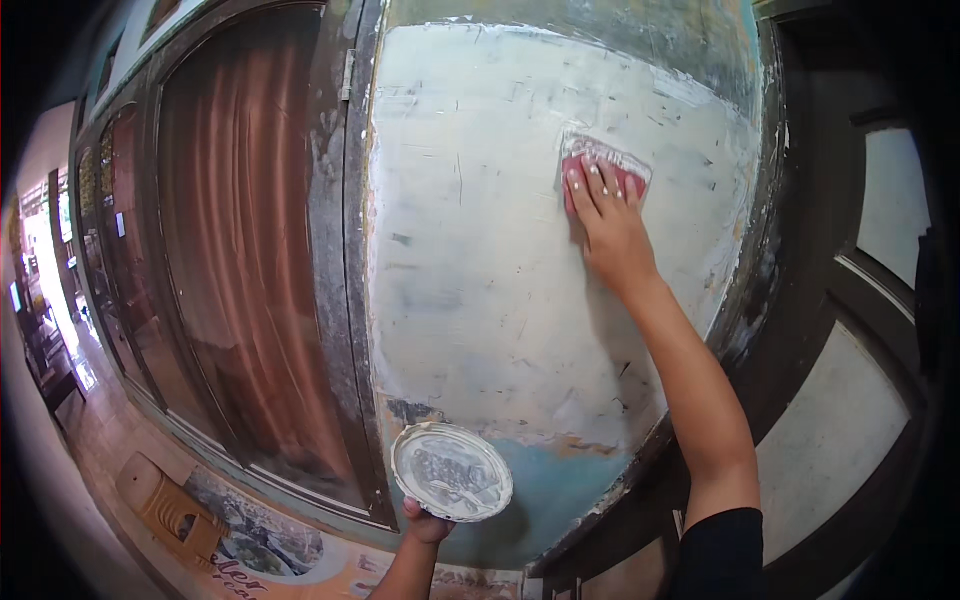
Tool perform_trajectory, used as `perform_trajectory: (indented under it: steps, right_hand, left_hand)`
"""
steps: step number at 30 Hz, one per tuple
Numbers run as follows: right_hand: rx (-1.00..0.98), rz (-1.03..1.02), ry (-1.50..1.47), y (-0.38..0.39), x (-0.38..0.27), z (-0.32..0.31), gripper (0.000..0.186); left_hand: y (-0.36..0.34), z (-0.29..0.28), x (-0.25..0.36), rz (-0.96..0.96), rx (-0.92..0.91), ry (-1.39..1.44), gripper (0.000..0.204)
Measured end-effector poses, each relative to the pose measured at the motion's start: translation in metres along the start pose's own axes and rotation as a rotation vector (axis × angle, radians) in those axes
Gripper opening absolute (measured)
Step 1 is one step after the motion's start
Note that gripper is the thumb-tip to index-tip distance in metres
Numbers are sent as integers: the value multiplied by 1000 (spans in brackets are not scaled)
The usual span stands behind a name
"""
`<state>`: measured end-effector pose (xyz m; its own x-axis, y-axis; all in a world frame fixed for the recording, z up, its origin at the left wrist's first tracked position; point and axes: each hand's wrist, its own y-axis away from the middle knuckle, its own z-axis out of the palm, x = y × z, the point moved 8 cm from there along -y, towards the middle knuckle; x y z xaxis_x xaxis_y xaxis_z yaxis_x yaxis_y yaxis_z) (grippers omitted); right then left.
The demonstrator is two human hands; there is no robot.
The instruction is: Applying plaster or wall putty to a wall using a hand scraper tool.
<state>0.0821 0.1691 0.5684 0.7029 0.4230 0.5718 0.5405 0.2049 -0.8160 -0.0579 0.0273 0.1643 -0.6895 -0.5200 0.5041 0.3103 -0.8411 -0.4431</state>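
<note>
Down L of lid (452,472), lettered sheet (280,552)

The round lid (503,484) hides most fingers of your left hand (428,524); the lower edge cuts your black sleeve (722,550).

This seems to be a home under repair: a brown curtain (240,250) hangs within a dark frame (335,230), a plastic chair (160,495) is near the tiled floor (115,425), and the wall (480,290) is only partly whitened.
</note>
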Motion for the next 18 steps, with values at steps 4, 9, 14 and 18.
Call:
perform_trajectory:
  steps: [4,9,14,18]
  right_hand:
    - [-89,-32,-39,26,-22,8,56]
    - [36,-50,-16,17,-29,-27,51]
    - [43,32,34,-13,11,-16,54]
    - [-88,15,-64,12,-9,9,54]
  left_hand:
    - [0,-2,2,-12,16,3,115]
    - [-3,3,15,72,11,-36,114]
    - [-6,11,7,40,-33,6,113]
    - [-5,12,13,56,-12,-41,113]
